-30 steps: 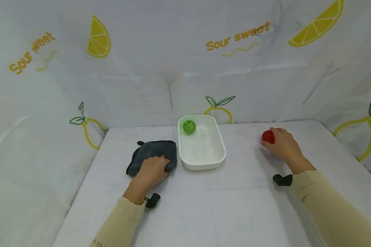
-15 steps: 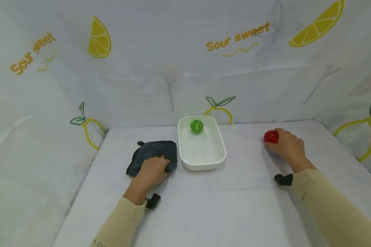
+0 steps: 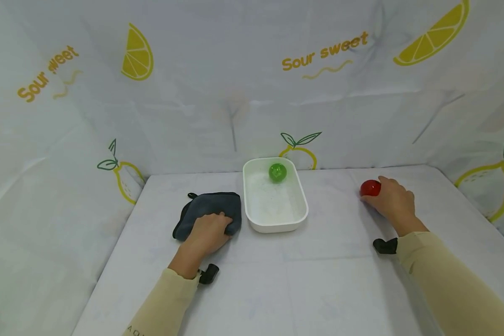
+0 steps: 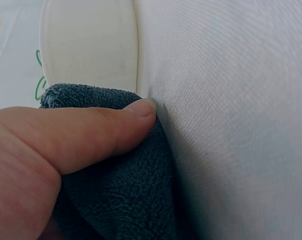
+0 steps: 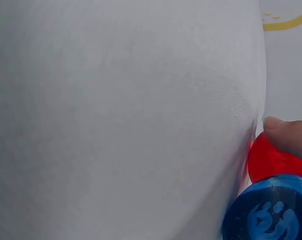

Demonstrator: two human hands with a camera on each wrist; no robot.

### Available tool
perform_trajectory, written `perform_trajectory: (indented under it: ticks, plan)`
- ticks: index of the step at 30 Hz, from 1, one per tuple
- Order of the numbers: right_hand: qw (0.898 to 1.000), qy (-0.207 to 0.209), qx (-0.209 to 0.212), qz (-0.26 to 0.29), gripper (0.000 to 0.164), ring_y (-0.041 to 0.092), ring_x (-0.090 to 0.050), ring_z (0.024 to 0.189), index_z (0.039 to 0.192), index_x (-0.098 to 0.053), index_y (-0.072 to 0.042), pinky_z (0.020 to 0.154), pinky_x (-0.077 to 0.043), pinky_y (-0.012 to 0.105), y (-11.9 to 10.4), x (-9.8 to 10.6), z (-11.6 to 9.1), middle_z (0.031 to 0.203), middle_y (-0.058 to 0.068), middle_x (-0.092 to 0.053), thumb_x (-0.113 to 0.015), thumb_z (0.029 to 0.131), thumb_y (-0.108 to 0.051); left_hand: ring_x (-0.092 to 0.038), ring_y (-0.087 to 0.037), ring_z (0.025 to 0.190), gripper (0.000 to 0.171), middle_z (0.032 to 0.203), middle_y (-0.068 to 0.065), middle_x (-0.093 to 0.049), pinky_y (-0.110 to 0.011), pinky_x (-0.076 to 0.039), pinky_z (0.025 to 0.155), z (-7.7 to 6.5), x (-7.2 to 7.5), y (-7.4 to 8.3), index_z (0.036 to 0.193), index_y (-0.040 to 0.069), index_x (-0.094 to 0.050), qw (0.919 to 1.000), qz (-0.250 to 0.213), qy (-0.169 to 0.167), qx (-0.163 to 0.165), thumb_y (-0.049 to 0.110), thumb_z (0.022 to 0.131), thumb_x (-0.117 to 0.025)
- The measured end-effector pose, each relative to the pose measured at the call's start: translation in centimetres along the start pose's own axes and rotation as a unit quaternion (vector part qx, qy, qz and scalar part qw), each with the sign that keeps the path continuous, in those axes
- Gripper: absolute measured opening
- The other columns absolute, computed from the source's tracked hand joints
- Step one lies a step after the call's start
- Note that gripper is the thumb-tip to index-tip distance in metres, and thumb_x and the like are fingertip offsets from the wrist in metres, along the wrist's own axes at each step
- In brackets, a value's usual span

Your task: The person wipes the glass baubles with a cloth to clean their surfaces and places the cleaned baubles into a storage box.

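Observation:
My left hand [image 3: 207, 232] grips a folded dark blue-grey towel [image 3: 214, 203] on the left of the table. In the left wrist view its thumb [image 4: 105, 130] lies across the towel's fuzzy side; the other fingers are hidden. My right hand [image 3: 392, 198] holds a shiny red ball [image 3: 370, 188] at the right. The right wrist view shows the thumb [image 5: 291, 137] against the red ball, with a clear blue ball [image 5: 271, 212] right beside it. That blue ball is hidden in the head view, and I cannot tell how the fingers hold it.
A white rectangular tray [image 3: 273, 227] stands at the back middle, close to the towel's right side. Inside, near its far end, lies a green ball [image 3: 277, 172]. White cloth walls [image 3: 201, 116] with lemon prints rise behind and at both sides of the white table [image 3: 319, 289].
The green ball has rolled rightward across the far end of the tray. My right hand and the red ball have shifted slightly right. The left hand stays on the towel.

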State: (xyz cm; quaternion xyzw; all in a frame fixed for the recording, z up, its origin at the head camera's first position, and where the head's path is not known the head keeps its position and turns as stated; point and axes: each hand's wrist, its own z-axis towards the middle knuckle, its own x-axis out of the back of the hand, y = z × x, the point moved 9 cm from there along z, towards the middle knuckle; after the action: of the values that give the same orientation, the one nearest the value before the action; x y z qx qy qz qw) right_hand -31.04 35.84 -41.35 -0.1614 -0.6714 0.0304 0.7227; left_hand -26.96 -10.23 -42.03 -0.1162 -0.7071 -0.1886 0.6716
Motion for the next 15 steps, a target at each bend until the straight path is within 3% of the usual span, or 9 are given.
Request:
perform_trajectory:
  ticks: [8, 15]
  plan:
    - [1.000, 0.018, 0.003, -0.004, 0.071, 0.055, -0.044, 0.104, 0.134, -0.044, 0.005, 0.085, -0.031, 0.068, 0.0, 0.5, -0.5, 0.123, 0.035, -0.049, -0.071, 0.085, -0.039, -0.067, -0.035, 0.104, 0.033, 0.127, -0.017, -0.065, -0.053, -0.055, 0.083, 0.1, 0.2, 0.2, 0.119, 0.014, -0.072, 1.0000, -0.005, 0.003, -0.001, 0.022, 0.087, -0.075]
    - [0.999, 0.038, 0.025, -0.011, 0.068, 0.055, -0.042, 0.108, 0.131, -0.048, 0.004, 0.097, -0.019, 0.078, -1.4, 0.9, -0.8, 0.123, 0.035, -0.052, -0.071, 0.084, -0.040, -0.063, -0.033, 0.116, 0.036, 0.130, -0.012, -0.064, -0.053, -0.051, 0.094, -0.4, 0.5, -0.6, 0.124, 0.013, -0.069, 0.9978, -0.063, 0.007, 0.020, 0.020, 0.089, -0.073]
